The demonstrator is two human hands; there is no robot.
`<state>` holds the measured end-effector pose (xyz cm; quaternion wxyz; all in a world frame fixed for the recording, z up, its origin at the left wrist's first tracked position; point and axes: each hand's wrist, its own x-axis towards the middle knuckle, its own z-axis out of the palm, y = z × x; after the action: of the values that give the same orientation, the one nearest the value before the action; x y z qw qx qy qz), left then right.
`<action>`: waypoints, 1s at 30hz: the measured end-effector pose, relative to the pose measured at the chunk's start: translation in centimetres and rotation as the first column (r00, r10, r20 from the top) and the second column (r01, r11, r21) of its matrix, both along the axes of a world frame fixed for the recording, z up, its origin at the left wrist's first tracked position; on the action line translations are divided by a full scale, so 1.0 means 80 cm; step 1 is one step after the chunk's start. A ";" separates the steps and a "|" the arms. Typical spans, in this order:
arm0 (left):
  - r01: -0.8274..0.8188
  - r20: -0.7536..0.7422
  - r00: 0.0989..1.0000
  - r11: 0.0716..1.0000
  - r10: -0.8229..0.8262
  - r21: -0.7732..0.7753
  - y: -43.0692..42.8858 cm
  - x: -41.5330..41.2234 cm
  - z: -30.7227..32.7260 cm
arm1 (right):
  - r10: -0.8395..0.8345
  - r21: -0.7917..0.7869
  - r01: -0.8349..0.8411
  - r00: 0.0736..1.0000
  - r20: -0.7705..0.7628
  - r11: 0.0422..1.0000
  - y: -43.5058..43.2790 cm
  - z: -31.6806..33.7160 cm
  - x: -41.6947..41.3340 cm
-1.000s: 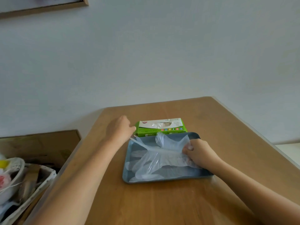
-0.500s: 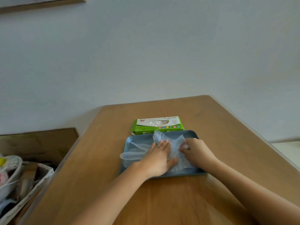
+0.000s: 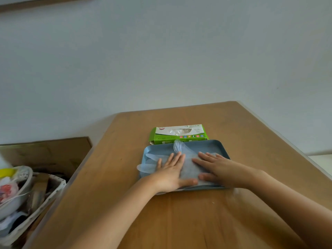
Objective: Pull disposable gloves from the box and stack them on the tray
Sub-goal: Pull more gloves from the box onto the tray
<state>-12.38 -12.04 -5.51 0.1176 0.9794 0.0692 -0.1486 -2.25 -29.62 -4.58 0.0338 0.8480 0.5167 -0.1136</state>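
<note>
At 12 o'clock from both hands: the green-and-white cardboard box (image 3: 179, 134).
Left hand (image 3: 170, 172) and right hand (image 3: 217, 168) press flat, fingers straight, on thin clear plastic gloves (image 3: 189, 168) in the blue-grey rectangular tray (image 3: 218, 146); the box's long axis runs 9-to-3, and the left hand seems slightly nearer.

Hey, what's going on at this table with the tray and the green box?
A person is stacking thin, clear disposable gloves on a blue tray. The left hand and the right hand both lie flat with straight fingers, pressing the pile down. The green glove box sits just behind the tray on the wooden table, untouched. A few glove fingers spill over the tray's left edge, and one bit sticks up at the back.
</note>
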 end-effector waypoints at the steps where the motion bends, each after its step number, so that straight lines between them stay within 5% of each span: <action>1: -0.014 -0.022 1.000 1.000 0.014 0.011 0.009 -0.005 0.003 | -0.005 -0.043 0.006 1.000 0.007 0.999 -0.006 0.003 0.005; 8: -0.064 -0.245 0.964 0.987 0.099 0.149 0.060 -0.008 0.060 | -0.056 -0.237 0.041 0.997 -0.057 0.971 -0.008 0.038 0.024; 12: -0.131 -0.030 0.990 0.988 0.134 0.084 0.081 0.030 0.094 | -0.123 0.097 0.134 0.986 -0.116 0.986 0.028 0.065 0.055; 16: -0.234 0.211 0.944 0.965 0.255 -0.123 0.103 0.084 0.085 | -0.146 0.412 0.155 0.988 -0.053 0.898 0.084 0.067 0.107; 24: -0.253 0.105 0.958 0.958 0.268 -0.138 0.122 0.136 0.031 | -0.005 0.373 0.029 0.998 -0.063 0.927 0.157 0.023 0.157; 30: -0.215 0.100 0.970 0.973 0.223 -0.090 0.124 0.145 0.023 | -0.034 0.498 0.106 0.988 -0.151 0.861 0.158 0.002 0.160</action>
<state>-0.74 -2.12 -3.69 0.1754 0.9671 0.1644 -0.0833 10.58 -16.95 -4.46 -0.2289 0.8356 0.4982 -0.0335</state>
